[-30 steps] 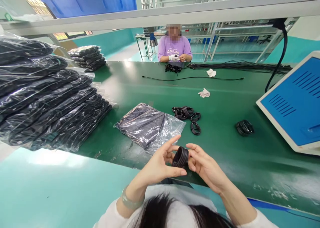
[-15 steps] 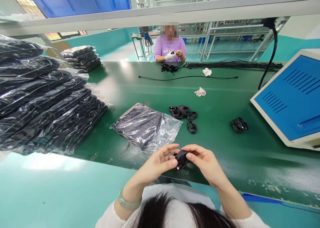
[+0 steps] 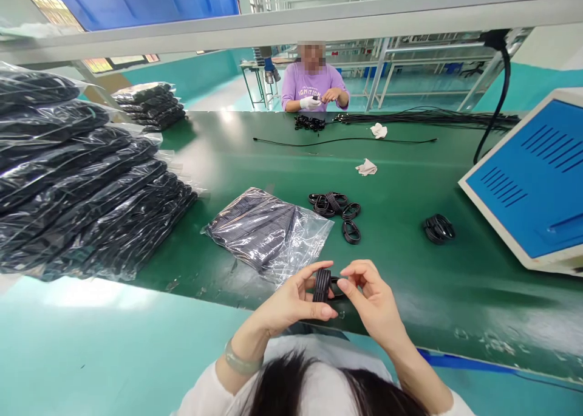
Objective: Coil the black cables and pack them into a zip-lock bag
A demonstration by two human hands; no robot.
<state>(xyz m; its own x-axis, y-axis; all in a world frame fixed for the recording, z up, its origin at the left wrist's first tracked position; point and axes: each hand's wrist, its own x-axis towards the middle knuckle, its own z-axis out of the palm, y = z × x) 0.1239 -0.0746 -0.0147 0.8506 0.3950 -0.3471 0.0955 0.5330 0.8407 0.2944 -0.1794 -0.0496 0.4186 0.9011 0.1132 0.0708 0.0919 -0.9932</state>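
Note:
My left hand [image 3: 296, 296] is closed around a coiled bundle of black cable [image 3: 322, 285], its strands lying side by side between thumb and fingers. Just right of the bundle a black cable loop [image 3: 336, 288] sticks out. The thumb and fingertips of my right hand [image 3: 370, 291] pinch at this loop's edge; its far end is hidden behind them. Beyond my hands lie several coiled black cables [image 3: 333, 203] in a loose group, with a single coil [image 3: 351, 232] nearest me. A clear plastic bag [image 3: 268, 231] of black cable-like strands lies to their left.
Stacked bags of black goods [image 3: 82, 185] rise at left. A blue and white machine [image 3: 537, 179] stands at right, another cable coil [image 3: 438, 228] beside it. Across the green table [image 3: 401, 191] sits a co-worker [image 3: 314, 88] near long cables [image 3: 423, 119]. A shelf rail [image 3: 291, 28] crosses above.
The cable bundle has turned upright in my left hand, whose thumb has moved below it. My right fingers have shifted from the bundle to the loop at its right.

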